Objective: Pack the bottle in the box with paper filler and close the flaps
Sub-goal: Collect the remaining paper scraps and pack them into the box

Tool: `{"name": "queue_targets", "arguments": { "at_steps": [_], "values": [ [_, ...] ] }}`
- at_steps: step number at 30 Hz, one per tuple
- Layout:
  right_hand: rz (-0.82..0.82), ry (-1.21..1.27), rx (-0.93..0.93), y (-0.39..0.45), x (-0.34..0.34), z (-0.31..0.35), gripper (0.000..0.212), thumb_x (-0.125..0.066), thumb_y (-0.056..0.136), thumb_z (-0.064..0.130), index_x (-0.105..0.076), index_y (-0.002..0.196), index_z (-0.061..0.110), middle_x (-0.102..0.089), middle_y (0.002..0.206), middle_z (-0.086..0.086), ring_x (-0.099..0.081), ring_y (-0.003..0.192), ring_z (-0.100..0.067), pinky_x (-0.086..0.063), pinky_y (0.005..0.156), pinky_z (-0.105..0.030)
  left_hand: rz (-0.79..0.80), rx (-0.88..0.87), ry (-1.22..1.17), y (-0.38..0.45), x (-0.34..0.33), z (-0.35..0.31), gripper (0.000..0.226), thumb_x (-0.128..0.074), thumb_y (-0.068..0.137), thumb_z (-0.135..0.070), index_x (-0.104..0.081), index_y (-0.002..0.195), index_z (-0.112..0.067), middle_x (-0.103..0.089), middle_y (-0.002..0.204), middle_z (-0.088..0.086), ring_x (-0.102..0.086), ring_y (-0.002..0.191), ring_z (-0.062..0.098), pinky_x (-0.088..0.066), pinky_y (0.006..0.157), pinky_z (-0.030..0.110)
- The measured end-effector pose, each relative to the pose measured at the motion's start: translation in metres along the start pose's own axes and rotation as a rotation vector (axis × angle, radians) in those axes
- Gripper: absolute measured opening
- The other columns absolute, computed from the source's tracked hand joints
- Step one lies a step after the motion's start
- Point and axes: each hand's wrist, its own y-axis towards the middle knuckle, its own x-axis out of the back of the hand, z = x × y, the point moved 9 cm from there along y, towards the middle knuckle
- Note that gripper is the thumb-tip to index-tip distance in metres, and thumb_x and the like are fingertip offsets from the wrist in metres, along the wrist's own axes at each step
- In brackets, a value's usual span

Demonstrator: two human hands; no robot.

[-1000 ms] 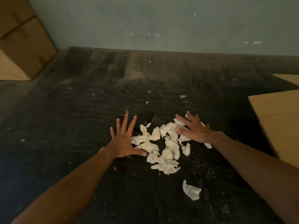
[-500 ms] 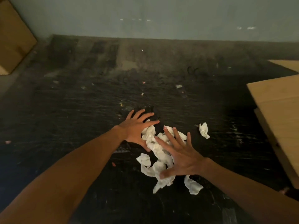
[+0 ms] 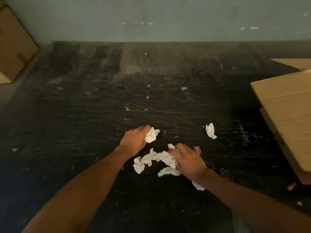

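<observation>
White crumpled paper filler pieces [image 3: 158,158] lie in a small heap on the dark scratched table [image 3: 101,115]. My left hand [image 3: 134,140] is curled around one crumpled wad [image 3: 151,135] at the heap's far left. My right hand [image 3: 186,161] rests on the heap's right side, fingers closed over some of the paper. One loose piece [image 3: 210,131] lies apart to the right, another [image 3: 198,185] peeks out under my right wrist. The cardboard box [image 3: 286,115] stands at the right edge with a flap showing. No bottle is in view.
A second brown cardboard box [image 3: 13,47] sits at the far left corner. A grey wall [image 3: 151,19] bounds the table at the back. Small paper scraps and pink bits dot the table surface.
Both hands went from spread open over the scattered paper to closed on it. The pieces have been swept together into a tighter heap, and one piece was left out to the right.
</observation>
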Motion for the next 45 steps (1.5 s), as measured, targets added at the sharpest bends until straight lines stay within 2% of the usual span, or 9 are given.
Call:
{"name": "queue_targets", "arguments": {
  "at_steps": [4,7,10,15,22,28,36,40,45],
  "values": [
    [0.022,0.238,-0.140,0.019,0.017,-0.024,0.051,-0.057,0.095,0.020,-0.039,0.143,0.025,-0.046,0.138,-0.005,-0.056,0.118,-0.025,-0.049,0.098,-0.040,0.000,0.182,-0.177,-0.002,0.024,0.014,0.063,-0.058,0.095,-0.019,-0.028,0.151,-0.019,-0.061,0.127,0.015,-0.059,0.115,0.030,-0.050,0.097,0.044],
    [-0.180,0.439,-0.281,0.024,0.053,-0.059,0.038,-0.060,0.095,0.021,-0.052,0.132,0.020,-0.060,0.123,-0.007,-0.061,0.106,-0.022,-0.051,0.091,-0.037,-0.103,0.214,-0.231,-0.016,0.048,0.022,0.061,-0.060,0.093,-0.019,-0.034,0.148,-0.018,-0.064,0.122,0.015,-0.061,0.111,0.031,-0.052,0.093,0.046],
    [-0.356,0.464,-0.461,0.011,0.081,-0.108,0.031,-0.062,0.093,0.021,-0.058,0.123,0.014,-0.063,0.115,-0.013,-0.060,0.105,-0.029,-0.050,0.090,-0.041,-0.217,0.225,-0.268,-0.036,0.067,0.030,0.054,-0.063,0.091,-0.013,-0.043,0.141,-0.013,-0.066,0.118,0.014,-0.063,0.109,0.030,-0.055,0.090,0.047],
    [-0.332,0.429,-0.673,-0.023,0.073,-0.161,0.032,-0.062,0.093,0.023,-0.058,0.122,0.011,-0.058,0.119,-0.021,-0.056,0.112,-0.039,-0.047,0.092,-0.045,-0.191,0.303,-0.328,-0.064,0.049,0.032,0.054,-0.064,0.090,-0.012,-0.045,0.141,-0.015,-0.061,0.131,0.010,-0.059,0.120,0.026,-0.052,0.097,0.045],
    [-0.051,0.435,-0.556,-0.049,0.018,-0.138,0.057,-0.053,0.095,0.049,-0.042,0.146,0.027,-0.039,0.151,-0.004,-0.031,0.136,-0.029,-0.030,0.112,-0.042,0.035,0.300,-0.135,-0.083,-0.014,-0.002,0.063,-0.033,0.096,-0.061,-0.028,0.152,-0.031,-0.024,0.159,-0.001,-0.020,0.145,0.029,-0.022,0.116,0.055],
    [0.045,0.362,-0.373,-0.078,0.006,-0.093,0.081,-0.041,0.076,0.084,-0.019,0.148,0.053,-0.016,0.162,0.008,-0.005,0.148,-0.023,-0.010,0.116,-0.052,-0.004,0.204,-0.132,-0.100,-0.029,-0.034,0.080,-0.012,0.083,-0.077,-0.010,0.154,-0.040,-0.012,0.165,-0.004,-0.007,0.151,0.022,-0.011,0.119,0.054],
    [0.078,0.024,-0.141,-0.095,-0.015,-0.051,0.110,-0.036,0.061,0.098,0.019,0.146,0.056,0.036,0.158,0.005,0.032,0.145,-0.030,0.013,0.111,-0.068,0.017,-0.050,-0.092,-0.106,-0.036,-0.080,0.108,-0.040,0.067,-0.092,0.023,0.145,-0.053,0.017,0.164,-0.001,0.012,0.150,0.030,0.001,0.118,0.063],
    [0.027,-0.030,-0.141,-0.091,-0.023,-0.046,0.094,-0.031,0.072,0.093,0.007,0.150,0.055,0.025,0.163,0.002,0.015,0.151,-0.031,0.002,0.116,-0.067,0.025,-0.115,-0.022,-0.104,-0.049,-0.095,0.083,-0.036,0.075,-0.088,-0.006,0.147,-0.059,-0.007,0.165,-0.006,0.000,0.151,0.028,-0.001,0.118,0.062],
    [-0.143,-0.090,-0.104,-0.086,-0.013,-0.040,0.064,-0.039,0.083,0.066,-0.042,0.143,0.044,-0.044,0.147,-0.002,-0.044,0.127,-0.031,-0.041,0.098,-0.051,-0.079,-0.061,0.025,-0.100,-0.042,-0.095,0.061,-0.029,0.086,-0.077,-0.045,0.138,-0.048,-0.046,0.141,-0.005,-0.037,0.129,0.022,-0.029,0.102,0.051]
  ]
}}
